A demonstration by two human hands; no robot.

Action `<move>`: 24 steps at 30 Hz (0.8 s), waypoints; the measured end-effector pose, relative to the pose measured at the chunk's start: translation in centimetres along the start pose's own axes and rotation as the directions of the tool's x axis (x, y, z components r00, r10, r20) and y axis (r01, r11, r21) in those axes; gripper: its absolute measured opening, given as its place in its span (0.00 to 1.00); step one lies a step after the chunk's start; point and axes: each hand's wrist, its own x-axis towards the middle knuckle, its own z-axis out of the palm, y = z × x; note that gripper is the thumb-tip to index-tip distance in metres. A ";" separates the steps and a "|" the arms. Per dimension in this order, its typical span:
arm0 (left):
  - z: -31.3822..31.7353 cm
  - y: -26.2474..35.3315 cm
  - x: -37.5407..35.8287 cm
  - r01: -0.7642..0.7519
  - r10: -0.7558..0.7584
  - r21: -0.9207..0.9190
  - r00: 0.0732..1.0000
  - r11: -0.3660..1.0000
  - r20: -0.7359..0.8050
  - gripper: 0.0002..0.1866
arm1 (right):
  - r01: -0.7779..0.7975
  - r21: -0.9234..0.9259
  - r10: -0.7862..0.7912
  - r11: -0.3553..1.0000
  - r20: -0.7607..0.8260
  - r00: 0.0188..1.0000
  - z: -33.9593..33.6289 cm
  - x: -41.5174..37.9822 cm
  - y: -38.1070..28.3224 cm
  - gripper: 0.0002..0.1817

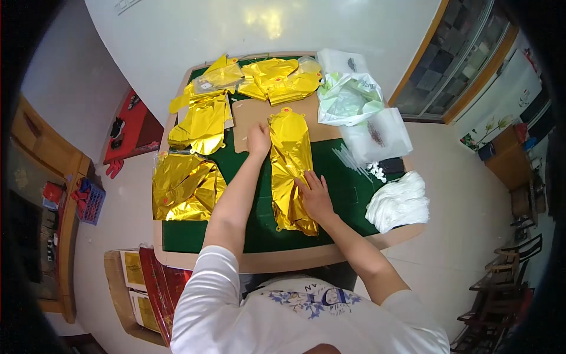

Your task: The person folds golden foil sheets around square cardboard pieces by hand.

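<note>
A flat, creased gold foil balloon (290, 150) with small tabs along its edge lies lengthwise on the table in front of me. My left hand (258, 140) is closed at its upper left edge; what the fingers pinch, if anything, is hidden. Lower down, my right hand (316, 197) rests on the foil's right side with fingers stretched out. More flat gold foil balloons surround it: one at the near left (187, 187), one at the left (203, 124) and others at the back (280, 79).
Under the foil are a green table top (247, 203) and a brown cardboard sheet (242, 115). To the right sit an open plastic bag (349, 100), clear packets (383, 134), small white pieces (375, 171) and a white string bundle (400, 203). An open carton (132, 295) stands on the floor.
</note>
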 end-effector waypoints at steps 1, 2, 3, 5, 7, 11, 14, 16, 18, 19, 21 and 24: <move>-0.6 0.0 -1.2 -0.001 0.001 0.005 1.000 1.000 0.000 0.11 | -0.001 0.005 0.001 1.000 -0.001 1.000 0.0 0.1 0.0 0.24; -1.2 -0.3 -2.8 -0.139 0.140 0.079 0.990 0.987 -0.010 0.11 | 0.000 -0.003 0.000 1.000 0.003 1.000 0.0 0.0 0.0 0.24; -1.7 -0.5 -4.5 -0.273 0.278 0.154 0.961 0.950 -0.009 0.10 | 0.001 -0.011 -0.001 1.000 0.007 1.000 0.1 0.0 0.0 0.24; -2.8 -0.4 -8.1 -0.372 0.370 0.147 0.928 0.917 0.038 0.11 | 0.004 -0.015 -0.003 1.000 0.007 1.000 0.1 -0.1 0.0 0.25; -3.2 -0.7 -9.6 -0.475 0.478 0.203 0.878 0.856 0.039 0.12 | 0.011 -0.037 -0.011 0.999 0.009 1.000 0.0 0.0 0.0 0.26; -3.4 -1.0 -9.9 -0.438 0.438 0.148 0.898 0.887 0.037 0.16 | -0.002 0.002 0.002 1.000 -0.008 1.000 -0.4 0.0 -0.3 0.28; -3.8 0.4 -7.3 -0.434 0.422 0.132 0.900 0.891 0.110 0.17 | -0.008 -0.009 0.008 1.000 0.008 1.000 -0.2 0.1 -0.2 0.29; -3.2 1.6 -5.2 -0.652 0.617 0.376 0.754 0.658 0.228 0.21 | -0.001 -0.019 0.001 1.000 -0.003 1.000 -0.1 0.0 -0.2 0.29; -1.8 2.1 -3.3 -0.720 0.612 0.390 0.693 0.573 0.381 0.23 | 0.001 -0.020 -0.002 1.000 -0.006 1.000 0.0 0.0 -0.2 0.29; -1.4 2.8 -2.9 -0.785 0.580 0.387 0.619 0.484 0.530 0.25 | 0.001 -0.016 -0.001 1.000 -0.006 1.000 -0.2 0.0 -0.2 0.28; -0.6 3.8 -2.6 -0.772 0.467 0.423 0.628 0.474 0.623 0.27 | -0.005 -0.009 0.005 1.000 -0.004 1.000 -0.4 0.0 -0.4 0.28; 0.0 4.2 -2.3 -0.769 0.357 0.435 0.615 0.469 0.703 0.28 | -0.014 0.002 0.014 1.000 -0.023 1.000 -0.1 0.0 0.0 0.27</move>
